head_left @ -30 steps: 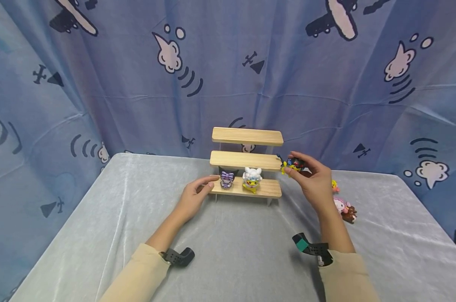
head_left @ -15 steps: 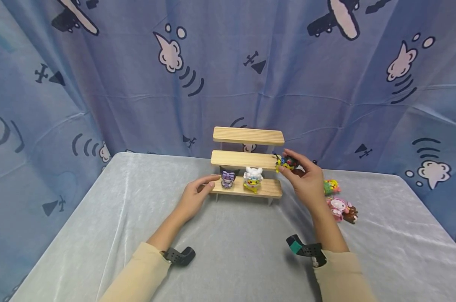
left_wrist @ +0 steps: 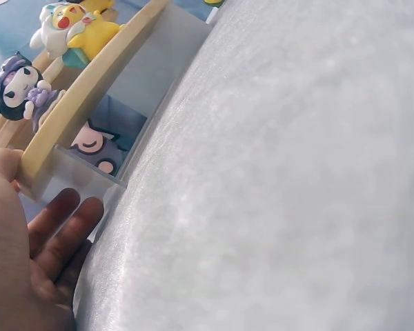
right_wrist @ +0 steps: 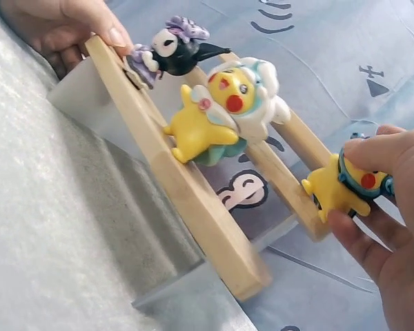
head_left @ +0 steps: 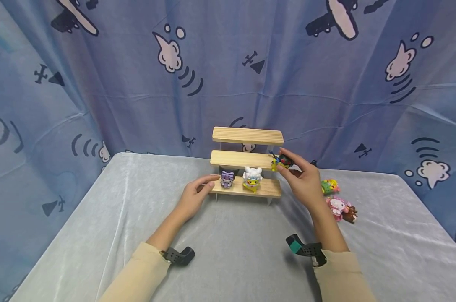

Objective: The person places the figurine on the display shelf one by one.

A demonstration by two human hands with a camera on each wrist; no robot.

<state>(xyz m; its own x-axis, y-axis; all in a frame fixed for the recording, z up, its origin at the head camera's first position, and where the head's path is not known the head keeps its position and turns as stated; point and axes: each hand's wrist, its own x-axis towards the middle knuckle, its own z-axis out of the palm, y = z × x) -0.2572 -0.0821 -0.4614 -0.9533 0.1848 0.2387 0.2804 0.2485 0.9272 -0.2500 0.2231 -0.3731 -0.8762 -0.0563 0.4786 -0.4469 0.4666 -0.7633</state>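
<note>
A three-tier wooden display stand (head_left: 248, 135) stands on the table. At the left end of its lowest board, my left hand (head_left: 195, 195) holds the board's end, with thumb and index finger at the wood and other fingers beside the clear support (left_wrist: 79, 169). My right hand (head_left: 303, 176) pinches a yellow Pikachu figurine (right_wrist: 328, 186) in a dark outfit; its feet are right at the right end of the middle board (head_left: 243, 158). On the lowest board sit a black-and-purple Kuromi figurine (head_left: 227, 179) and a Pikachu figurine in a white costume (head_left: 252, 179).
Right of the stand, a green-and-yellow figurine (head_left: 329, 186) and a pink-and-white figurine (head_left: 337, 207) with a brown part beside it lie on the grey tablecloth (head_left: 235, 247). A blue patterned curtain (head_left: 228, 63) hangs behind the table.
My right hand has moved left with the Pikachu figurine, to the right end of the middle board. The figurines lying at the right show more fully. My left hand has stayed put.
</note>
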